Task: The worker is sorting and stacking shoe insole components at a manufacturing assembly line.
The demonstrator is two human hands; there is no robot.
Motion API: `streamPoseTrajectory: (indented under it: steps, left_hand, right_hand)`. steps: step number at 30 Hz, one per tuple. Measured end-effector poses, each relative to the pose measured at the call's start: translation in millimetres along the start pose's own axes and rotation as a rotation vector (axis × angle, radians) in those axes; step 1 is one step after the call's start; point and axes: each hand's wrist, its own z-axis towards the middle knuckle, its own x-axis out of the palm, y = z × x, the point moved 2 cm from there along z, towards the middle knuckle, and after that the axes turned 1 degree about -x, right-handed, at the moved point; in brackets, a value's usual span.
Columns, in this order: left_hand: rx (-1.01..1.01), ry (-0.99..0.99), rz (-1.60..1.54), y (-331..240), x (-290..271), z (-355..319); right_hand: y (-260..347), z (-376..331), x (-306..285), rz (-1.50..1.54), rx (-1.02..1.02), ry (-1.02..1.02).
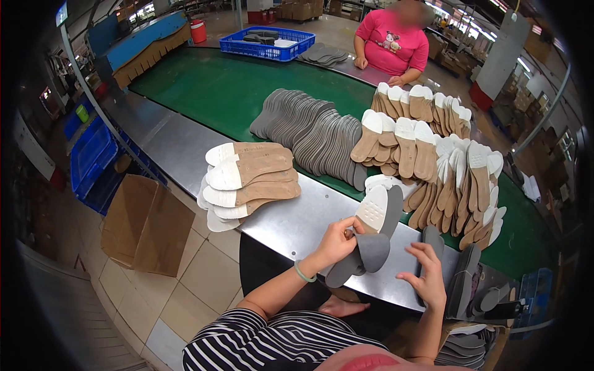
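Observation:
My left hand (337, 243), fingers pinched, grips a grey foam insole (375, 252) whose end curls toward me over the steel table edge. Just beyond those fingers lies an insole with a white dimpled front (373, 209), partly over another grey sole piece (393, 210). To the right, my right hand (426, 275) is open, fingers apart and holding nothing; beside its fingertips is a grey sole piece (433, 240). A neat pile of tan insole boards with white ends (250, 176) sits left of my left hand. What lies under the curled insole is partly hidden.
Long rows of grey insoles (309, 133) and many white-and-tan boards (458, 173) cover the green belt (198, 93). A blue crate (266, 43) stands at the far end, near a person in pink (393, 40). A cardboard box (145, 226) is on the floor at left.

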Motion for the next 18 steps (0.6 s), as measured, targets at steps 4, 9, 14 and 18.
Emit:
streamPoseTrajectory:
  steps: [4, 9, 14, 18]
  left_hand:
    - [-0.031, 0.056, 0.053, -3, 10, -9]
    - [0.125, 0.025, 0.089, -10, 17, -10]
    - [-0.009, 0.098, 0.121, -11, 8, -17]
    - [-0.052, 0.115, 0.087, -15, 22, -25]
  right_hand:
    - [42, 10, -13, 0.125, -0.269, -0.112]
    - [65, 33, 26, -0.247, -0.283, 0.094]
    - [36, 36, 43, -0.222, -0.208, -0.096]
    - [27, 40, 38, -0.241, -0.251, -0.218]
